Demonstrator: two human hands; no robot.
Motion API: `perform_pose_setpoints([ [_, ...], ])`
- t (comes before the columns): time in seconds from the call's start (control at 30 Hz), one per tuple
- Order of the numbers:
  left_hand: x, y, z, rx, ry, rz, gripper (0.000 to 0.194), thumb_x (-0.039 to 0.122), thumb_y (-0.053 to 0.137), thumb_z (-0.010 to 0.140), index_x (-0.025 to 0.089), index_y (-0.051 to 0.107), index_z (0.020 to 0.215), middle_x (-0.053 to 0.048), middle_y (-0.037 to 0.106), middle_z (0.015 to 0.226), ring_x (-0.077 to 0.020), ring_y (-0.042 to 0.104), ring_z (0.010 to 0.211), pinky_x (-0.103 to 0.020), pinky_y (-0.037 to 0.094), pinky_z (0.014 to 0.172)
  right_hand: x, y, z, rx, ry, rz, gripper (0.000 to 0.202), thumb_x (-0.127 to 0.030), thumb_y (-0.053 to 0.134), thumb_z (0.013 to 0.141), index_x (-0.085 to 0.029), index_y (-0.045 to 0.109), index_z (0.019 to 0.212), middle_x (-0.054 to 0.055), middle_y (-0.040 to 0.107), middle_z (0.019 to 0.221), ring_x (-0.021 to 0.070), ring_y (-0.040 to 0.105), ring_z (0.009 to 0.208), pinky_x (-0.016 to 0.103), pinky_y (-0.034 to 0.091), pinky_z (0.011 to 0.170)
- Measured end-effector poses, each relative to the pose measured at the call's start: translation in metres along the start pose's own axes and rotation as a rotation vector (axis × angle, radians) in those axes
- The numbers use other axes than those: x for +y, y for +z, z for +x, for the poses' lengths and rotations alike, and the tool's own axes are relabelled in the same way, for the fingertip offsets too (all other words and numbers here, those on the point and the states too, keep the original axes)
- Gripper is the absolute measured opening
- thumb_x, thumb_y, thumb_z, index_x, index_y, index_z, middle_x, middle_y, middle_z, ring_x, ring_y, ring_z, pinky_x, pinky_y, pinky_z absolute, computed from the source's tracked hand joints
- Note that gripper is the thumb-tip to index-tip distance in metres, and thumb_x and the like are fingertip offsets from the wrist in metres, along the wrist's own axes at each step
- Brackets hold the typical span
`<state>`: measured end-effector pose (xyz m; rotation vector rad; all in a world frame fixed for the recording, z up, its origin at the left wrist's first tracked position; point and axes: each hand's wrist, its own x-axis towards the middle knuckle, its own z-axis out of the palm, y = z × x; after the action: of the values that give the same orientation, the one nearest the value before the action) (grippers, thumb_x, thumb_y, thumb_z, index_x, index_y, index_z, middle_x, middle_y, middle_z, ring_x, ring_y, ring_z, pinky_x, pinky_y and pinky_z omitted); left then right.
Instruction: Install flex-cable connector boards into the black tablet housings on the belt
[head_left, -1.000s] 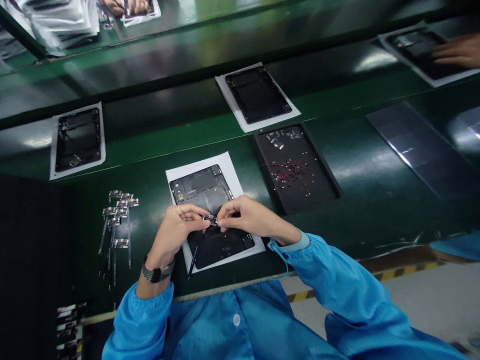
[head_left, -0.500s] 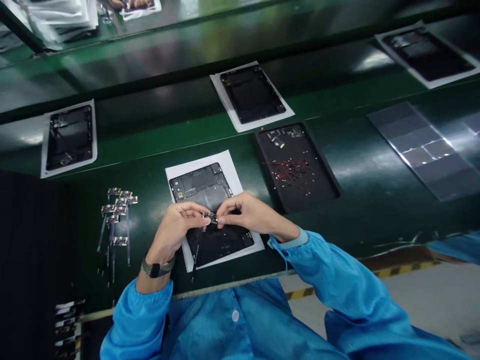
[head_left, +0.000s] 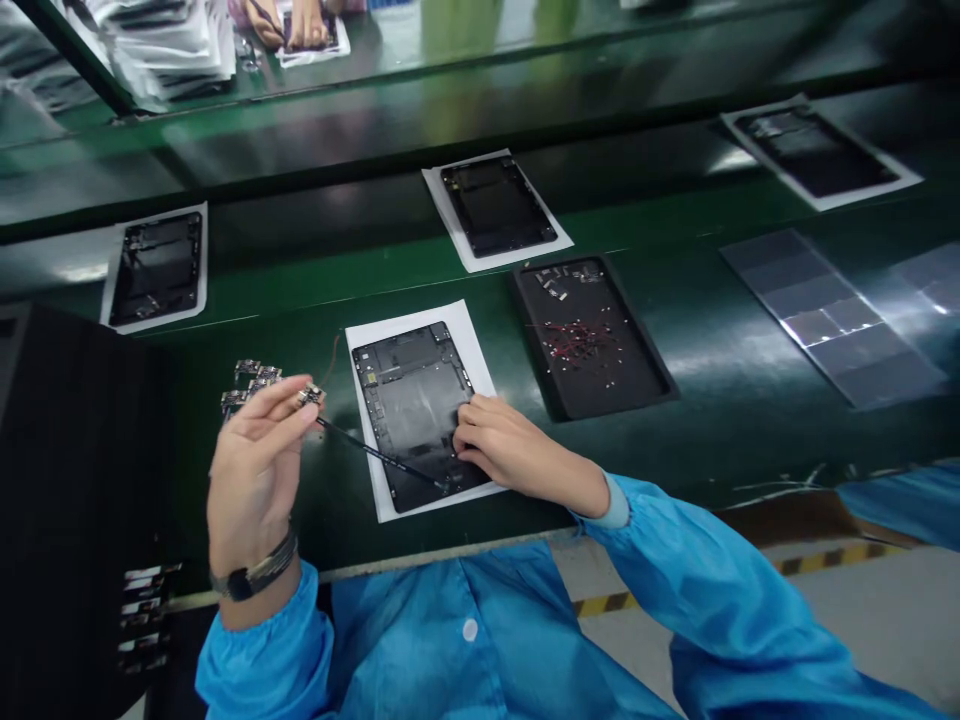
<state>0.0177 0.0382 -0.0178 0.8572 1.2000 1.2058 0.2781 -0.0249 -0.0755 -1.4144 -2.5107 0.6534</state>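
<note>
The black tray [head_left: 592, 340] lies just right of the tablet shell [head_left: 412, 405] and holds a loose tangle of thin red wires [head_left: 581, 335] at its middle, with a few small dark parts [head_left: 559, 277] near its far edge. The tablet shell itself rests on a white sheet [head_left: 480, 350], open side up.

All of this sits on a glossy dark green bench [head_left: 750, 400] that reflects the overhead lights. Beyond the tablet shell a green belt [head_left: 337, 270] carries three more shells on white sheets: one straight behind [head_left: 495, 205], one far left [head_left: 156, 268], one far right [head_left: 814, 150]. A sheet of clear film [head_left: 829, 315] lies on the bench well to the right of the tray. At the far top, behind the belt, another person's hands [head_left: 289, 20] work beside stacked white sheets [head_left: 169, 45].

The left hand [head_left: 251, 470] is raised left of the tablet shell, thumb and fingertips pinched shut on a small circuit board [head_left: 310, 396]. From the board a thin dark cable [head_left: 379, 455] runs down and to the right, its long axis slanting across the white sheet to end on the near part of the tablet shell. More small boards [head_left: 251, 380] lie in a cluster on the bench just behind the left hand. The right hand [head_left: 510, 450] rests with its fingers curled and pressing on the near right part of the tablet shell, gripping nothing.
</note>
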Motion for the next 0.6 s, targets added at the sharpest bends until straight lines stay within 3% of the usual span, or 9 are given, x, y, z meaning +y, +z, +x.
perform_pose_setpoints([
  [0.1,-0.017,-0.003,-0.007,0.007,-0.092,-0.050,0.026,0.012,0.086,0.056,0.015,0.074,0.079,-0.004,0.071,0.076,-0.0120,0.065,0.069,-0.017,0.050,0.055,-0.001,0.002,0.000,0.041,-0.010,0.003,0.014,-0.010,0.057,0.091,-0.016,0.063,0.080,0.009,0.061,0.084,0.0221,0.051,0.081,0.034,0.040,0.071],
  [0.27,-0.040,-0.002,-0.023,0.039,-0.191,-0.135,0.036,0.013,0.088,0.056,0.014,0.070,0.087,-0.001,0.068,0.077,-0.0114,0.064,0.064,-0.019,0.052,0.055,-0.002,-0.003,-0.012,0.120,0.114,0.221,0.013,-0.012,0.053,0.095,-0.017,0.063,0.088,0.007,0.061,0.082,0.0196,0.056,0.078,0.031,0.044,0.069],
  [0.47,-0.058,0.015,-0.047,-0.023,-0.323,-0.115,0.037,0.018,0.088,0.056,0.015,0.063,0.084,-0.001,0.067,0.072,-0.0147,0.066,0.067,-0.022,0.053,0.060,-0.003,-0.009,-0.013,0.046,0.252,0.396,0.010,-0.013,0.061,0.090,-0.018,0.069,0.086,0.005,0.066,0.080,0.0182,0.060,0.077,0.030,0.045,0.072],
  [0.6,-0.065,0.027,-0.059,-0.032,-0.312,-0.076,0.036,0.019,0.086,0.059,0.014,0.063,0.086,0.002,0.062,0.071,-0.0075,0.056,0.061,-0.017,0.047,0.058,-0.003,-0.014,-0.012,0.006,0.231,0.443,0.013,-0.017,0.060,0.090,-0.018,0.068,0.080,0.005,0.068,0.081,0.0195,0.059,0.082,0.031,0.045,0.076],
])
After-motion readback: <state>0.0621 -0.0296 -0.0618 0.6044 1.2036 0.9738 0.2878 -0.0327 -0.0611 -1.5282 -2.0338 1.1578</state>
